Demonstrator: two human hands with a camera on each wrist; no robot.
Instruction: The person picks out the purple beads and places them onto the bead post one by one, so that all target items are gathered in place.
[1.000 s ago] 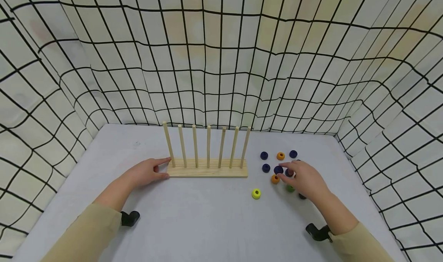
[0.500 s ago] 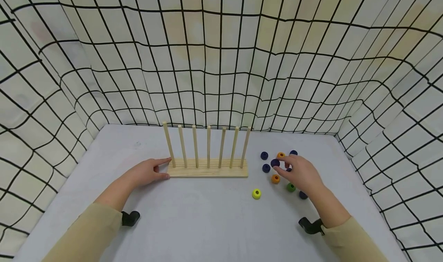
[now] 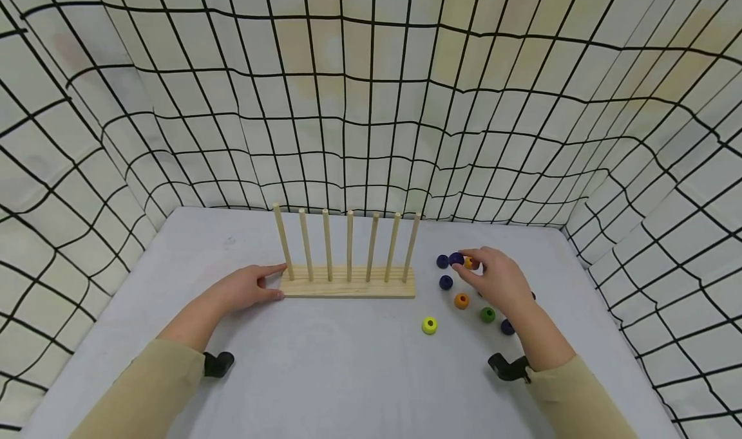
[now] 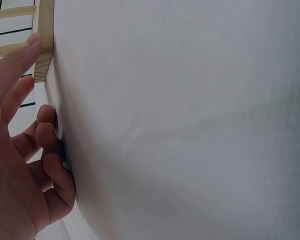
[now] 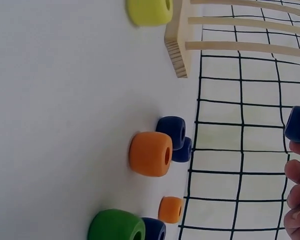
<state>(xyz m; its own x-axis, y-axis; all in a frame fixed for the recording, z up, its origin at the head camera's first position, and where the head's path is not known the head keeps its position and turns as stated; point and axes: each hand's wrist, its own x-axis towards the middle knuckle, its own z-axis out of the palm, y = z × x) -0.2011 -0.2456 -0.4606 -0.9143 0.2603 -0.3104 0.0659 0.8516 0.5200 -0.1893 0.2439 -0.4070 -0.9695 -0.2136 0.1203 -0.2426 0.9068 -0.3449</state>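
Note:
A wooden peg rack with a row of upright dowels stands mid-table. At its left end, the thumb and index finger of my left hand hold the base; the other fingers are loosely curled in the left wrist view. My right hand pinches a dark blue bead between thumb and index finger. In the right wrist view this blue bead hangs clear of the table. Below and around that hand lie more blue beads, orange beads and a green bead; the hand hides some.
A yellow bead lies apart, just right of the rack's front. White cloth covers the table. Black netting over pale walls encloses the back and both sides.
My right hand has picked up the dark blue bead from among the others and carried it up and away toward the back left. The left hand stays on the rack.

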